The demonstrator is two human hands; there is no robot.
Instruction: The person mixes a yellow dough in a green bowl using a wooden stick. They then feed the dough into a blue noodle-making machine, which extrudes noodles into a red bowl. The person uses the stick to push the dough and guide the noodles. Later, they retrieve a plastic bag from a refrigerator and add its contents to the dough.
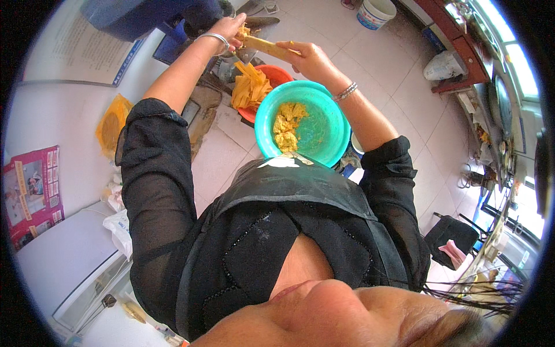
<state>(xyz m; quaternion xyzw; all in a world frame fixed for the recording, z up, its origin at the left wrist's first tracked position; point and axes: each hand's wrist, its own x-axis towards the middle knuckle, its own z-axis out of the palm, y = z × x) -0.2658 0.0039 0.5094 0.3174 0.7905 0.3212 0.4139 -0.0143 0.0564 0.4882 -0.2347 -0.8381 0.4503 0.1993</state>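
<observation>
My right hand (312, 62) is wrapped round a pale wooden stick (269, 48) that slants up to the left. The stick's far end reaches crumbly yellow dough (244, 32) on top of a machine. Beside that dough is my left hand (229, 31), fingers stretched out; whether it touches any of it is hard to see. Below my hands a red basin (282, 75) holds flat yellow dough strips (251, 87). Nearer to me, a green basin (332, 124) has yellow dough clumps (289, 124) on its left side.
A blue machine housing (144, 16) stands at the upper left, next to my left forearm. On the tiled floor farther off is a white bucket (376, 13). A yellow bag (113, 124) hangs on the left wall. A black chair (452, 236) stands at the right.
</observation>
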